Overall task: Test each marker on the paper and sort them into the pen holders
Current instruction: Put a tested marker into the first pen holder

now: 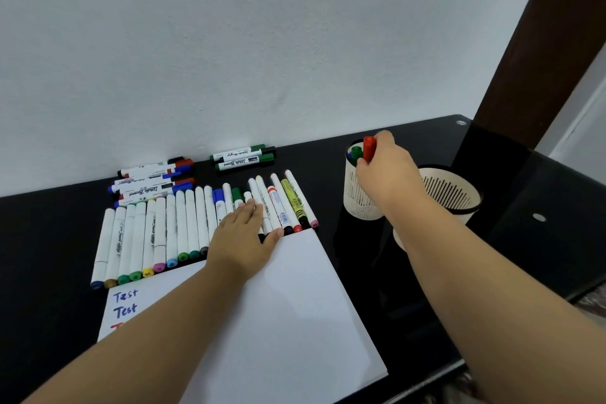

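Note:
My right hand holds a red-capped marker upright over the far cream pen holder, which has a green-capped and a blue marker inside. A second cream pen holder stands right of it, and I see nothing inside it. My left hand lies flat with straight fingers on the row of white markers at the top edge of the white paper. The paper carries the word "Test" twice in blue and a bit of red writing.
Two small piles of whiteboard markers lie by the wall: one with red, blue and black caps, one with green caps. The black glass table ends at the right, near a dark wooden post.

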### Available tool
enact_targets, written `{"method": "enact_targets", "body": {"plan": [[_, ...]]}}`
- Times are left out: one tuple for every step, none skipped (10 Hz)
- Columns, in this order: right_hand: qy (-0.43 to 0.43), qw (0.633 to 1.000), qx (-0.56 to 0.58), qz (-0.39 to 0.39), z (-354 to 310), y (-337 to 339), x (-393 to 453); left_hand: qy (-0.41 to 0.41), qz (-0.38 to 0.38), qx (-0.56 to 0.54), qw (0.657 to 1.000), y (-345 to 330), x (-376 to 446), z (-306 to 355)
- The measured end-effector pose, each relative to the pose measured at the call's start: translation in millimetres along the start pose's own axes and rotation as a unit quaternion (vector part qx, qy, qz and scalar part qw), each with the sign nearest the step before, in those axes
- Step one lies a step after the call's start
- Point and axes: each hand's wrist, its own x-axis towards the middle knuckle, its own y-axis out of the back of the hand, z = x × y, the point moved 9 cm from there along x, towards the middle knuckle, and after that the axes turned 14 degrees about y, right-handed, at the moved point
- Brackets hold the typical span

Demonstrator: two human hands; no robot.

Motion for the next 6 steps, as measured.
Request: {"method": "enact_targets", "body": {"plan": [[-0.002,1.0,-0.013,-0.014,1,2,2,0.0,-0.002,0.001,1.0,-1,-1,-1],[0.001,0.999,-0.027,-0.02,0,4,3,0.001,-0.001,0.0,1.0,-1,0,-1],[-0.002,1.0,-0.014,-0.014,1,8,4,0.001,-0.003,-0.005,1.0,-1,0,-1],[0.006,1.0,0.007,-0.004,-2,14,3,0.0,-0.009,-0.004,1.0,-1,-1,-1],[0.031,1.0,0.0,0.003,-8,22,1,0.004,-0.03,-0.009,0.999,2,0,0],[0.075,0.997,-0.023,0.006,-21,26,1,0.006,-0.052,-0.009,0.999,5,1,1]]}}
